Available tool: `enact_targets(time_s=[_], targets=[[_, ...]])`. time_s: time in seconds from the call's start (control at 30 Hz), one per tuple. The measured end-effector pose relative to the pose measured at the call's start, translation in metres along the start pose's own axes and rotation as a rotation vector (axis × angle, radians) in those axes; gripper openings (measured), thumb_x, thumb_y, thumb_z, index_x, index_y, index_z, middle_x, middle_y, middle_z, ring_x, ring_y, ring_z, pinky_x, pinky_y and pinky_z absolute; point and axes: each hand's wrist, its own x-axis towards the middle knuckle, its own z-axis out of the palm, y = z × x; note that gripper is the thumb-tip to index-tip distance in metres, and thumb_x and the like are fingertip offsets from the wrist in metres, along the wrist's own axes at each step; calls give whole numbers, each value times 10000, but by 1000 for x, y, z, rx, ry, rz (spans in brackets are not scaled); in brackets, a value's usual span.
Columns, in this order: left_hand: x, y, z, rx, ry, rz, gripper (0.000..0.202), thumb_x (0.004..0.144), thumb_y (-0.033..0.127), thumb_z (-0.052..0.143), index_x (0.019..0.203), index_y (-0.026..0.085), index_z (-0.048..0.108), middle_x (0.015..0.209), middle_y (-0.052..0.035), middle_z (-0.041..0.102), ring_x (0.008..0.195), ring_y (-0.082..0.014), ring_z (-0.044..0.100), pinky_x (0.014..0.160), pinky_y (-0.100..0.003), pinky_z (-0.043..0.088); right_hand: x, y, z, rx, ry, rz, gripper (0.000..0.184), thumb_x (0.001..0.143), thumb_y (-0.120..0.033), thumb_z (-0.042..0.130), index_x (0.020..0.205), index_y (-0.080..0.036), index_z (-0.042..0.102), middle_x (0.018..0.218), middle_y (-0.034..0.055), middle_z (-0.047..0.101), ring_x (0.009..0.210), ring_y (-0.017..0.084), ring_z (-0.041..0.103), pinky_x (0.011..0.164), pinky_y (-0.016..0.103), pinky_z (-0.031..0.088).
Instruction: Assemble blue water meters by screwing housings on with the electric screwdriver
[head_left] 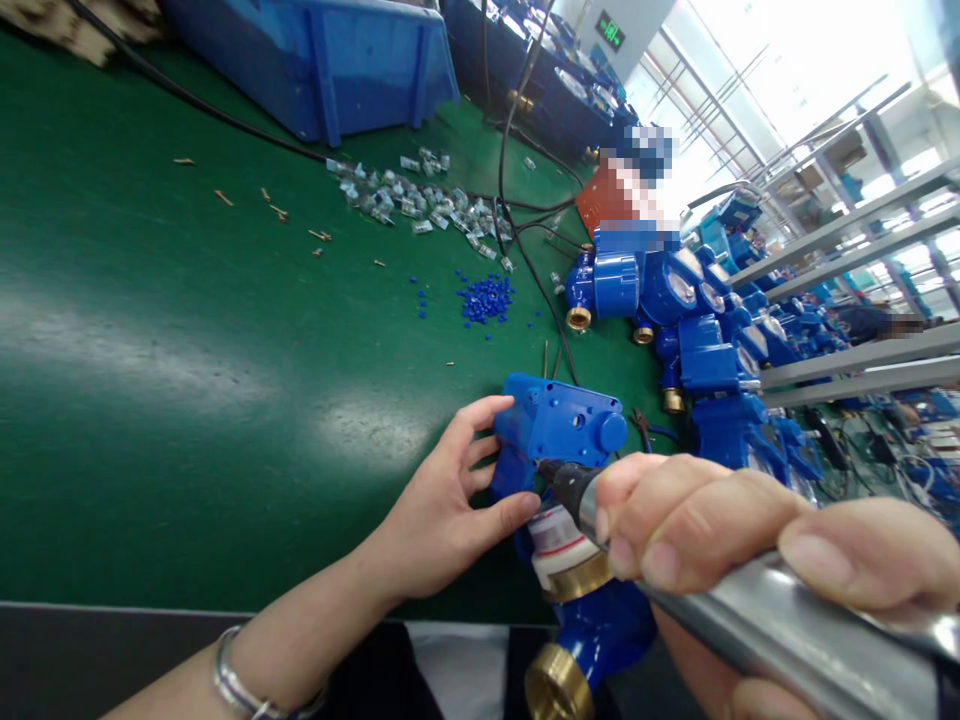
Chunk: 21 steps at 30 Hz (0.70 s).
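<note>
A water meter with a blue plastic box (575, 418) and a brass-ended blue pipe body (600, 630) lies tilted at the table's front edge. My left hand (457, 490) grips the box from the left, thumb on the near side and fingers around the far side. In my right hand (697, 520) is a silver power screwdriver (795, 620), fingers wrapped round its barrel. Its black nose (566, 483) meets the near corner of the box; the bit's tip and any screw under it are hard to make out.
Small blue caps (486, 300) lie in a pile beyond the meter, with clear plastic pieces (427, 200) behind them. Loose screws (277, 212) are scattered leftward. A blue bin (315, 70), black cables (525, 250), pliers (643, 425) and rows of blue meters (705, 355) stand around.
</note>
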Motion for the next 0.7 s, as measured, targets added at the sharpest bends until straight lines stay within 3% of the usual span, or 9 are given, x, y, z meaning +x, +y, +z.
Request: enact_targets(time_s=[0.13, 0.27, 0.33, 0.47, 0.7], targets=[[1, -2, -1, 15, 16, 18, 726, 801, 284, 797, 1360, 298, 333, 1342, -97, 489, 1209, -245, 564, 988, -398, 505, -2, 0, -3, 11, -48, -36, 329, 915, -214, 666, 1206, -225, 515, 931, 37, 723, 781, 221, 714, 822, 508, 616], [1, -3, -2, 33, 14, 39, 704, 810, 293, 791, 1346, 326, 337, 1349, -74, 477, 1218, -235, 542, 986, -386, 502, -1, -8, 9, -8, 64, 64, 324, 895, -257, 701, 1171, -255, 532, 869, 12, 705, 743, 216, 710, 793, 502, 627], [1, -2, -2, 39, 7, 46, 695, 816, 298, 785, 1342, 334, 332, 1363, -71, 464, 1227, -232, 533, 985, -382, 503, 5, -12, 18, -33, 128, 142, 383, 824, -333, 780, 1122, -287, 543, 850, 1, 682, 765, 224, 703, 774, 487, 629], [1, -1, 0, 59, 14, 45, 719, 807, 284, 790, 1350, 340, 322, 1416, -78, 420, 1252, -233, 505, 987, -383, 503, 21, -16, 28, -42, 125, 185, 505, 671, -453, 870, 1028, -296, 549, 872, 15, 652, 831, 252, 682, 750, 482, 620], [3, 1, 0, 52, 34, 18, 729, 802, 282, 792, 1353, 333, 317, 1301, -59, 471, 1183, -211, 526, 942, -357, 518, 19, -13, 12, -53, 131, 157, 505, 668, -478, 865, 1013, -300, 542, 841, 8, 644, 770, 238, 670, 737, 466, 619]])
